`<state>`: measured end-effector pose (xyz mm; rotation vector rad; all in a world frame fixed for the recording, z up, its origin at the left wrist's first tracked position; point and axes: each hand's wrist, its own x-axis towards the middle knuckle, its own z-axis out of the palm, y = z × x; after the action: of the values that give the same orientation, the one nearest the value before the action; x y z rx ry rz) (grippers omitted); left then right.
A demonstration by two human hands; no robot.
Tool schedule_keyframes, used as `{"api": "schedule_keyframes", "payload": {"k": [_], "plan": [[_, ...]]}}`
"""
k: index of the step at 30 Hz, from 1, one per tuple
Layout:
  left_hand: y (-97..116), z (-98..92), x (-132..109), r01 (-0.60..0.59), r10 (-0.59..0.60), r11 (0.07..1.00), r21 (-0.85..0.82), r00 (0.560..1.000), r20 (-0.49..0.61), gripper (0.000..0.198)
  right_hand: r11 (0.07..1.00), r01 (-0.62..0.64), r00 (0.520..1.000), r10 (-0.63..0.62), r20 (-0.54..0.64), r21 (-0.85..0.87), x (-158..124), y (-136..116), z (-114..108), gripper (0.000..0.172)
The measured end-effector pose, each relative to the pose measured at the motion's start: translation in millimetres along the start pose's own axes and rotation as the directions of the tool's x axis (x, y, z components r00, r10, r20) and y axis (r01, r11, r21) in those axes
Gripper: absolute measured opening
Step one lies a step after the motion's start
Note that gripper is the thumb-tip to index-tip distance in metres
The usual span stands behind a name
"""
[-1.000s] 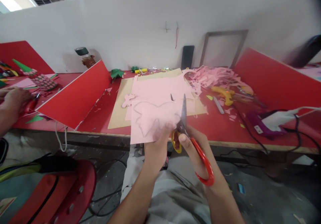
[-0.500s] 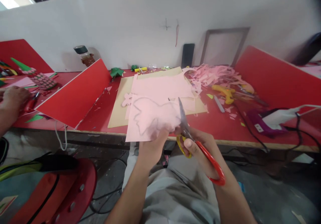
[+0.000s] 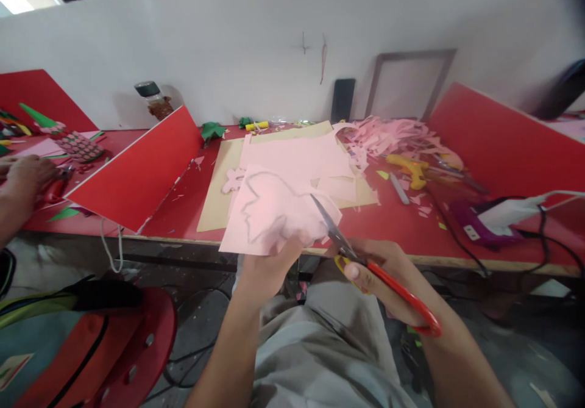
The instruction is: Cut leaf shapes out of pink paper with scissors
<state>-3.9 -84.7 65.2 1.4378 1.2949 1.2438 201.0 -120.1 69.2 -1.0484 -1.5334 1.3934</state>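
My left hand (image 3: 269, 274) grips the lower edge of a pink paper (image 3: 267, 213), thumb on top. A curved outline is drawn in grey on that paper, which is held over the table's front edge. In my right hand (image 3: 384, 274) are scissors (image 3: 336, 234) with one red and one yellow handle. Their blades point up and left, over the right part of the paper. Beneath the held sheet lie more pink paper (image 3: 297, 158) and a beige sheet (image 3: 212, 194). A small pink flower-shaped cutout (image 3: 232, 180) shows at the left.
Pink paper strips (image 3: 388, 136) are heaped at the back right, near a yellow glue gun (image 3: 411, 170) and a cutter (image 3: 399, 189). A purple power strip (image 3: 484, 222) sits right. Red panels (image 3: 141, 170) flank the workspace. Another person's hand (image 3: 27, 179) is far left.
The scissors and my right hand have moved right and slightly down, with the blades now tilted more to the left. The held paper has turned and shifted slightly; its bottom left corner sits farther left.
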Motion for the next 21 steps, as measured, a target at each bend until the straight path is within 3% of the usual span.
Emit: {"api": "schedule_keyframes", "payload": {"k": [7,16,21], "plan": [[6,-0.8,3,-0.004,0.003,0.995,-0.096,1.000,-0.010,0.019,0.996,-0.080,0.997,0.080,-0.011,-0.024,-1,-8,-1,0.045],[5,-4.2,5,0.173,-0.157,0.968,-0.179,0.982,0.101,0.025,0.999,-0.048,0.999,0.048,0.016,0.013,1,-1,-3,0.040],[0,-0.3,3,0.190,-0.193,0.971,-0.148,0.981,-0.008,0.032,1.000,0.011,0.999,-0.011,0.039,0.021,4,10,-4,0.039]]}}
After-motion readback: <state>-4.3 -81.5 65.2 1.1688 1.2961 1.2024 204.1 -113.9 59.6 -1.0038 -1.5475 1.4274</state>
